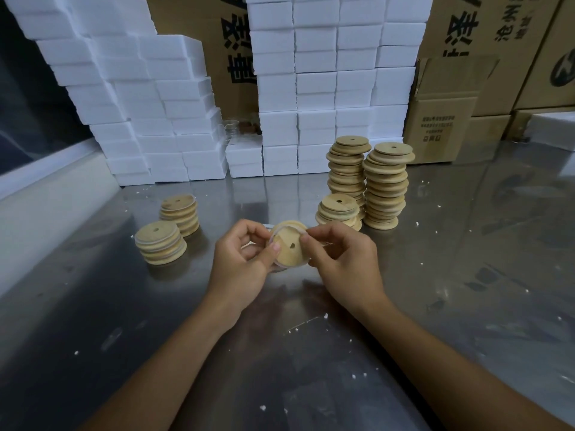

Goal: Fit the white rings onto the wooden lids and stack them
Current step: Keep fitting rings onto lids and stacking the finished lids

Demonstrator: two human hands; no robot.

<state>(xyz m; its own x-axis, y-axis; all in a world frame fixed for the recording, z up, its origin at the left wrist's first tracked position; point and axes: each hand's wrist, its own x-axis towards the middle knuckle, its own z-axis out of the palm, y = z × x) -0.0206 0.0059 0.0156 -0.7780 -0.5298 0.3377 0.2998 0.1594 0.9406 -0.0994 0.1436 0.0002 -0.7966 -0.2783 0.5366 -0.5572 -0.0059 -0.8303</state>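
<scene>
A round wooden lid [289,250] with a small hole is held tilted above the steel table between both hands. A thin white ring [287,227] runs along its upper rim. My left hand [245,259] grips the lid's left edge, thumb on its face. My right hand [339,253] pinches the ring at the lid's upper right edge. Two short stacks of lids [160,245] [180,213] with white rings stand to the left. Two tall stacks of bare lids [347,172] [385,185] and a low pile [339,209] stand to the right.
The steel table [124,321] is strewn with small white foam crumbs. Walls of white foam blocks [326,88] and cardboard boxes [441,119] line the back. A white ledge [46,194] borders the table's left side.
</scene>
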